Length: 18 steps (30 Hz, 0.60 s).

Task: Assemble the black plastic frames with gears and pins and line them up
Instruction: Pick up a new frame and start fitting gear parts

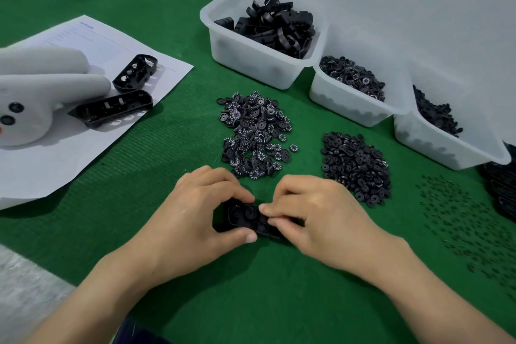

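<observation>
Near the front-centre of the green surface, both hands worked one black frame.
L hand had its fingers curled over the frame's far side w/ thumb on the near edge, prob. to steady it flat. R hand pinched thumb + forefinger at the frame's middle, likely seating a part; couldn't tell what, if anything, sat between them. Numbered gears pile lay just beyond the hands, w/ plain gears pile and scattered pins to the R, handy for pickup. Two built-looking frames lay side by side on a paper sheet at L, prob. the line-up spot. Open room lay L of the hands; bins crowded the back R.
</observation>
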Each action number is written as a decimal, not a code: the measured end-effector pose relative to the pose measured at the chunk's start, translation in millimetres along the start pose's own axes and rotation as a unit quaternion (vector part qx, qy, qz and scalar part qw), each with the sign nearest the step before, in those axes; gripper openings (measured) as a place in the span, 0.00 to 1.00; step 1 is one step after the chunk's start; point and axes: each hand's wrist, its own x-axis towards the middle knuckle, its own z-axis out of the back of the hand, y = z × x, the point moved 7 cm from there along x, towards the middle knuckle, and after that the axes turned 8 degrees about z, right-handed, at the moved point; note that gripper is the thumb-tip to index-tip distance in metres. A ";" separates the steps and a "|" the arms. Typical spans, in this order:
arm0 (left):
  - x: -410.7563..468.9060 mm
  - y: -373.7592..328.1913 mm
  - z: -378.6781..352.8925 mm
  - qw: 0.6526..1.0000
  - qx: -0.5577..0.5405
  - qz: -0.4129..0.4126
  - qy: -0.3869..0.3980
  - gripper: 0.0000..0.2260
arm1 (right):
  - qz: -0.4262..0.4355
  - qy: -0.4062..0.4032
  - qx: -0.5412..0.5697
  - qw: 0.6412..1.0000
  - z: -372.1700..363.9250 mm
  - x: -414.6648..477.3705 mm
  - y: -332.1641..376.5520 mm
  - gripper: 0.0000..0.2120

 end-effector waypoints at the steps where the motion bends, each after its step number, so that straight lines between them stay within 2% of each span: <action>1: 0.4 0.0 -0.1 1.000 -0.001 -0.001 0.002 0.19 | -0.038 -0.016 0.036 0.998 2.5 1.7 -9.6 0.08; 3: 0.1 1.0 0.1 1.000 -0.001 0.002 0.003 0.20 | -0.125 -0.081 0.075 0.986 7.1 4.6 -34.0 0.10; 5: -0.8 1.0 0.2 1.000 -0.002 0.004 0.007 0.21 | -0.180 -0.116 0.052 0.976 3.8 7.5 -49.3 0.10; 10: -0.9 0.8 0.9 1.000 -0.003 0.008 0.009 0.20 | -0.176 -0.120 0.027 0.977 -6.4 12.7 -48.5 0.02; 14: -0.5 2.5 -0.5 1.000 -0.001 0.008 0.008 0.18 | -0.163 -0.087 0.018 0.983 2.9 -1.9 -47.4 0.04; 18: 0.4 3.4 -0.9 1.000 -0.006 0.009 0.010 0.22 | -0.171 -0.038 -0.006 0.985 1.6 -8.3 -43.6 0.09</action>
